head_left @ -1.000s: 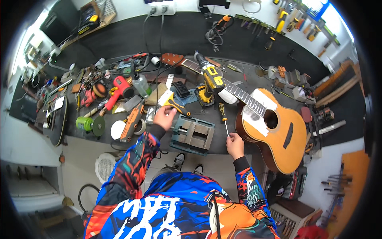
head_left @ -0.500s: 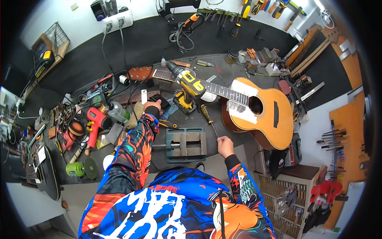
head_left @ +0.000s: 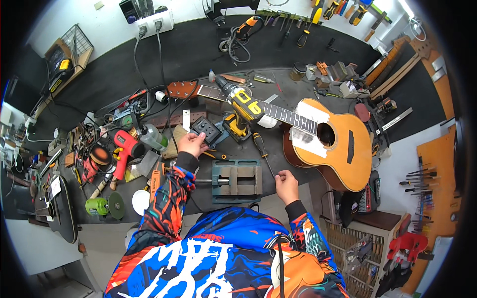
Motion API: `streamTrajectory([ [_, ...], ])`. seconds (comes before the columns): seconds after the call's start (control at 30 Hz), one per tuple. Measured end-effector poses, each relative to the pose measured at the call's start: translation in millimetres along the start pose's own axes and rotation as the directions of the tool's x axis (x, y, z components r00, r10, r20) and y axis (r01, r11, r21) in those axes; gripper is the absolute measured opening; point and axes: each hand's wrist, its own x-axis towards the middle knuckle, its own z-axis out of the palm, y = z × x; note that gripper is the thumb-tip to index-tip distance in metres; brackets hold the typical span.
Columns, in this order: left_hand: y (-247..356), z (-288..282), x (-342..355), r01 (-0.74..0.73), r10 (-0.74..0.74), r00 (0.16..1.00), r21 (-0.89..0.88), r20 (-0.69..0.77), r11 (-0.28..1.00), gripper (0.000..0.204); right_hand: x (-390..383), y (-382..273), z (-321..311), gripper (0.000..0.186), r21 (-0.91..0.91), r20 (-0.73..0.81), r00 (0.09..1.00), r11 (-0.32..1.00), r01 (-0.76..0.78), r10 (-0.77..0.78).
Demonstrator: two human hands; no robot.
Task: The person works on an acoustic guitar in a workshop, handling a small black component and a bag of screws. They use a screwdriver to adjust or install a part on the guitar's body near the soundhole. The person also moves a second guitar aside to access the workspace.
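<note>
Our left hand [head_left: 193,145]: pinching a black case [head_left: 206,129], left of the yellow drill [head_left: 245,105]. Our right hand [head_left: 287,186]: curled at the tip of a screwdriver [head_left: 260,144]; whether pinching it, we cannot tell.

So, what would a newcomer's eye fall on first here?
Probably the orange-brown wooden acoustic guitar, lying right of centre with white sheets on its top. Next, the yellow-and-black cordless drill standing at upper centre, and the green-and-grey metal vise between the left hand and right hand.
</note>
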Motion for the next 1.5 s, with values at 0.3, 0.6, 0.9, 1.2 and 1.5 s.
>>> streamTrajectory([
  [0.3,30,4,-139,-0.24,0.262,0.939,-0.12,0.224,0.963,0.021,-28,-109,-43,0.018,0.424,0.078,0.921,0.848,0.317,-0.383],
  [0.6,53,21,-227,-0.311,0.277,0.868,0.017,0.411,0.95,0.022,-54,-173,-79,0.032,0.617,0.165,0.783,0.682,0.394,-0.6],
  [0.9,64,46,-243,-0.7,0.572,0.618,0.045,0.539,0.713,0.021,-66,-167,-99,0.036,0.578,-0.046,0.747,0.592,0.561,-0.663],
  [1.2,72,63,-254,-0.777,0.61,0.559,0.097,0.562,0.622,0.022,-73,-154,-114,0.036,0.552,-0.136,0.741,0.571,0.608,-0.658],
  [1.5,72,69,-258,-0.744,0.571,0.588,0.105,0.573,0.66,0.021,-79,-154,-119,0.027,0.602,-0.124,0.784,0.582,0.547,-0.608],
])
